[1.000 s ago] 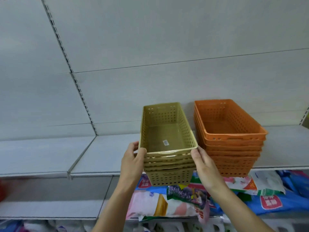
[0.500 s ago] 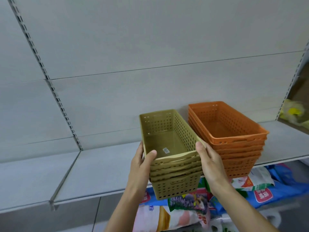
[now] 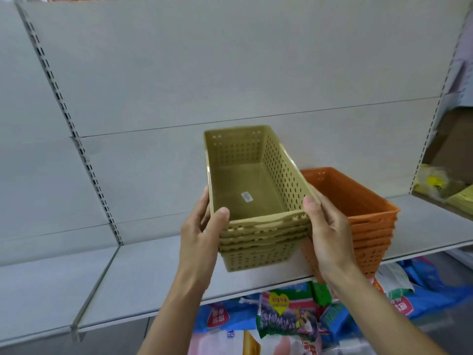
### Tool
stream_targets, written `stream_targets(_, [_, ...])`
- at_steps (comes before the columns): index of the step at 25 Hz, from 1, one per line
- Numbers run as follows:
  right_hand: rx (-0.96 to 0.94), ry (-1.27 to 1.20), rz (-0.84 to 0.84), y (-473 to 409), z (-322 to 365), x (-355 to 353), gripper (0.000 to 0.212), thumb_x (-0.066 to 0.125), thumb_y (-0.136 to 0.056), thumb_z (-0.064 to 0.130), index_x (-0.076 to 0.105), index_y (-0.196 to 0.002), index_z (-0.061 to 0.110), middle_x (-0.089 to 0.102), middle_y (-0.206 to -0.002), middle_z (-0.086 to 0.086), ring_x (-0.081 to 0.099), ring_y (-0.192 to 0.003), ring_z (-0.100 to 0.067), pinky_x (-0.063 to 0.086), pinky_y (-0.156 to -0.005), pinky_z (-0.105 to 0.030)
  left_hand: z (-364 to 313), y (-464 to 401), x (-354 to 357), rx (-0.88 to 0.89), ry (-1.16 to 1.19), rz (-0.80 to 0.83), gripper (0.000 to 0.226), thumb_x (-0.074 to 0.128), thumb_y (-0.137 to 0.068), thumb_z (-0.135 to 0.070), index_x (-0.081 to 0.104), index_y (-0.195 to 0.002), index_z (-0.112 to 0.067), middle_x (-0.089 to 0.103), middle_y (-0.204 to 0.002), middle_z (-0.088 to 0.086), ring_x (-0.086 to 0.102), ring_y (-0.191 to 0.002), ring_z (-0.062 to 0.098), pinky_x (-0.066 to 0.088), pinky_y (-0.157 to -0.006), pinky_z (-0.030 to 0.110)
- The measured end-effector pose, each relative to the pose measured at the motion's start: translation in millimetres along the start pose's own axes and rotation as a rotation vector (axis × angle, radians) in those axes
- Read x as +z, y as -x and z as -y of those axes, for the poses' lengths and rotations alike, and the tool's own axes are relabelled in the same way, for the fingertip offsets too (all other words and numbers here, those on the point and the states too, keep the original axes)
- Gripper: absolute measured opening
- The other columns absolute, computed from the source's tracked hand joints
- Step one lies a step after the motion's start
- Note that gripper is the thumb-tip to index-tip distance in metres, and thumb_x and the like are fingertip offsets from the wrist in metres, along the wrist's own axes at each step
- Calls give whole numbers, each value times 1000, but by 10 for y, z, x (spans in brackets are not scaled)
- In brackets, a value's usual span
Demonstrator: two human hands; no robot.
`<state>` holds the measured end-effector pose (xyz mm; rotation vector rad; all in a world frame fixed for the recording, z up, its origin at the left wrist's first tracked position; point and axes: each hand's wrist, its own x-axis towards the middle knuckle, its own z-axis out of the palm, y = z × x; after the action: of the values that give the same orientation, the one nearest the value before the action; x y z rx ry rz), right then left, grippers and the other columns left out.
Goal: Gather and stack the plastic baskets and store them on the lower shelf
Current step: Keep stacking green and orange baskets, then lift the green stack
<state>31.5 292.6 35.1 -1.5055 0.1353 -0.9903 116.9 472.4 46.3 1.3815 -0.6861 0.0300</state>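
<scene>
I hold a stack of tan perforated plastic baskets [image 3: 245, 190] in the air over the front of a grey shelf [image 3: 153, 272]. My left hand [image 3: 202, 234] grips the stack's near left corner, thumb over the rim. My right hand [image 3: 327, 234] grips the near right corner the same way. A small white sticker lies on the top basket's floor. To the right, partly hidden behind the tan stack and my right hand, a stack of orange perforated baskets [image 3: 368, 221] stands on the same shelf.
Grey back panels with slotted uprights [image 3: 76, 139] rise behind the shelf. Under the shelf lie colourful packaged goods [image 3: 284, 316]. At the far right, in the neighbouring bay, sit cardboard boxes [image 3: 453, 142] and yellow packets [image 3: 435, 183].
Both hands have lifted the tan stack higher and a little forward over the shelf, tilting it slightly. The view has shifted right and closer; the orange stack stays put.
</scene>
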Motion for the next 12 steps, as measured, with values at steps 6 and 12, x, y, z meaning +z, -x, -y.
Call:
stream_targets(6, [-108,-8,48,-424,361,-343,30,50,-97,28,57,-126,31,70,-110,15,63,-106,4,49,-81,-12,-344,-302,400,186,-30,48,48,47,-94,-15,54,-140,-25,71,-116,1,69,-96,15,55,-79,32])
stream_targets(12, [-172,-2,54,-789,652,-943,25,50,-96,37,54,-120,45,69,-109,23,62,-109,0,53,-91,-28,-692,-571,1085,303,9,38,48,43,-98,-5,54,-142,-23,72,-119,1,69,-100,15,55,-76,27])
